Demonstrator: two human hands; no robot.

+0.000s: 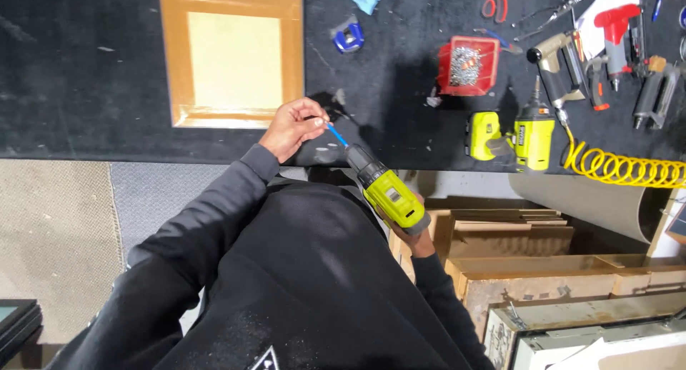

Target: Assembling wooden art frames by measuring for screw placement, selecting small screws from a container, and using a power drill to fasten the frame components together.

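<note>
Your right hand [409, 231] grips the yellow-green drill [382, 188] just off the black bench's [71, 91] near edge, while your left hand [293, 127] pinches the blue bit [337, 135] at its chuck, near the wooden frame [230, 54].

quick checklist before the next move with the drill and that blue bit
1. Blue bit seated in chuck: cannot tell; left hand pinches its tip.
2. Yellow-green cordless drill gripped by right hand: ok.
3. Fingers clear of the chuck: not ok.
4. Wooden picture frame lying flat on black bench: ok.
5. Red tray of screws on the bench: ok.
</note>
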